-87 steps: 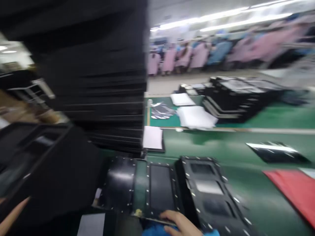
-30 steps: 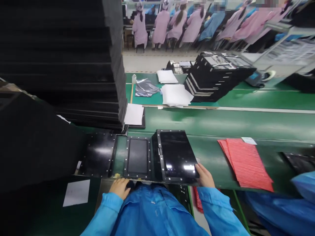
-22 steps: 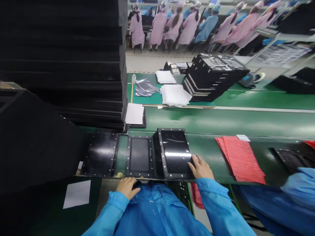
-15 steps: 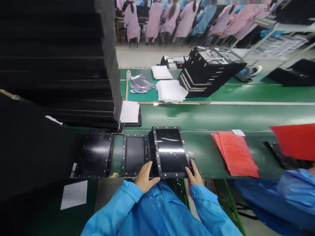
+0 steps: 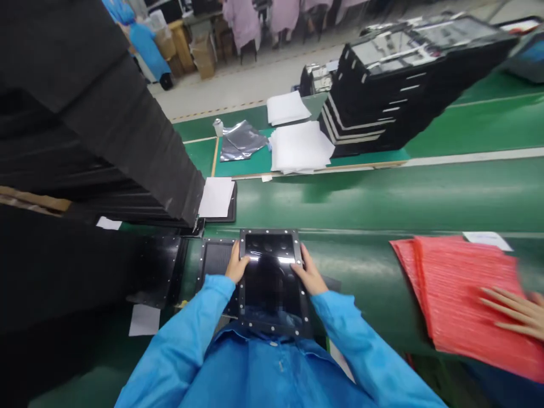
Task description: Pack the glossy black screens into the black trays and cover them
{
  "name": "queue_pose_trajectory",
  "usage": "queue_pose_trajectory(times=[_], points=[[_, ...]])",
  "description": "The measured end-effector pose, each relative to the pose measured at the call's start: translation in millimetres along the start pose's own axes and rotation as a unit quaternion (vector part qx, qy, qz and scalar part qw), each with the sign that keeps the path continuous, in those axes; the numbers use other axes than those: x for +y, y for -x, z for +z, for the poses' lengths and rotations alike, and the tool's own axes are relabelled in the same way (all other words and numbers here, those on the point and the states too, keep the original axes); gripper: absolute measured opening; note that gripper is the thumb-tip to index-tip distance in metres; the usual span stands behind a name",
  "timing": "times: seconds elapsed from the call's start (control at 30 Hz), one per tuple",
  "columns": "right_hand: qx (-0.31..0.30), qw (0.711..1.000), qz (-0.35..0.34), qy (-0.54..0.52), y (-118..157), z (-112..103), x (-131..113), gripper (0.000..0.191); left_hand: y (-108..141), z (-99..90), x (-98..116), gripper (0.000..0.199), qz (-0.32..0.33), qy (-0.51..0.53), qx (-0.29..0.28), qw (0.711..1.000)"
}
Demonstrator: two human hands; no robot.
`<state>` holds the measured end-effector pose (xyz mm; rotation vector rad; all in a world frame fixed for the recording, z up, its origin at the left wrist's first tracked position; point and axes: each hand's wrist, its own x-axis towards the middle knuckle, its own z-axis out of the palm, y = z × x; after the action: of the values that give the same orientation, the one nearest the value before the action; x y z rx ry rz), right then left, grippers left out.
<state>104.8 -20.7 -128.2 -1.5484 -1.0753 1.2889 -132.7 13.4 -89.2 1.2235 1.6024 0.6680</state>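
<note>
A black rectangular tray (image 5: pixel 272 283) with a glossy dark face and a rim dotted with pale round spots is in front of my body. My left hand (image 5: pixel 237 264) grips its left edge, thumb on the rim. On the opposite side my right hand (image 5: pixel 311 273) holds the right edge, thumb lying over the rim. How much lies beneath this tray is hidden. Partly behind my left hand is a ribbed black tray (image 5: pixel 215 258). Farther left lies another black tray (image 5: pixel 155 266) with a dotted edge.
A tall black stack (image 5: pixel 161 164) rises at the left. White sheets (image 5: pixel 301 146), a silvery bag (image 5: pixel 242 140) and stacked black trays (image 5: pixel 374 107) stand across the green bench. At the right, a co-worker's hand (image 5: pixel 516 311) rests on red sheets (image 5: pixel 467 289).
My hands have moved up along the tray's sides and now grip both edges. The tray sits nearer my body, overlapping the ribbed tray. The camera view has tilted; a co-worker's hand now touches red sheets.
</note>
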Motion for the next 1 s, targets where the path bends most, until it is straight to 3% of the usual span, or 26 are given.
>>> queue_pose_trajectory(times=[0.1, 0.17, 0.3, 0.43, 0.47, 0.53, 0.6, 0.67, 0.73, 0.83, 0.9, 1.0], points=[[-0.005, 0.999, -0.029, -0.024, -65, 4, -26, 0.075, -42, 0.2, 33, 0.043, -0.02, 0.03, 0.046, 0.998], [-0.019, 0.998, -0.044, -0.031, -84, 5, -32, 0.061, -51, 3.1, 39, 0.036, -0.012, 0.029, 0.066, 0.997], [-0.018, 0.998, -0.068, -0.006, -85, 3, -34, 0.045, -48, 9.3, 41, 0.031, 0.002, -0.016, 0.088, 0.996], [-0.014, 0.998, -0.067, -0.008, -77, 6, -43, 0.047, -21, 9.5, 53, 0.049, 0.004, -0.18, 0.128, 0.975], [-0.012, 0.998, -0.064, -0.006, -77, 7, -45, 0.048, -5, 9.0, 51, 0.056, 0.029, -0.232, 0.108, 0.966], [-0.003, 0.998, -0.067, 0.011, -76, 7, -46, 0.048, 37, 8.3, 39, 0.062, 0.113, -0.31, -0.002, 0.944], [0.015, 0.995, -0.09, 0.049, -75, 7, -45, 0.047, 83, 8.5, 15, 0.054, 0.208, -0.343, -0.15, 0.904], [0.045, 0.982, -0.142, 0.112, -72, 6, -43, 0.043, 115, 9.0, -12, 0.044, 0.27, -0.361, -0.225, 0.864], [0.084, 0.953, -0.22, 0.193, -68, 7, -45, 0.039, 126, 9.2, -33, 0.04, 0.33, -0.374, -0.248, 0.831], [0.102, 0.871, -0.361, 0.317, -61, 16, -51, 0.028, 111, 10.4, -50, 0.04, 0.455, -0.38, -0.236, 0.77], [0.056, 0.807, -0.448, 0.379, -57, 26, -55, 0.028, 98, 12.7, -53, 0.039, 0.517, -0.382, -0.212, 0.736], [-0.022, 0.744, -0.509, 0.432, -55, 38, -59, 0.035, 92, 18.0, -53, 0.038, 0.535, -0.389, -0.195, 0.724]])
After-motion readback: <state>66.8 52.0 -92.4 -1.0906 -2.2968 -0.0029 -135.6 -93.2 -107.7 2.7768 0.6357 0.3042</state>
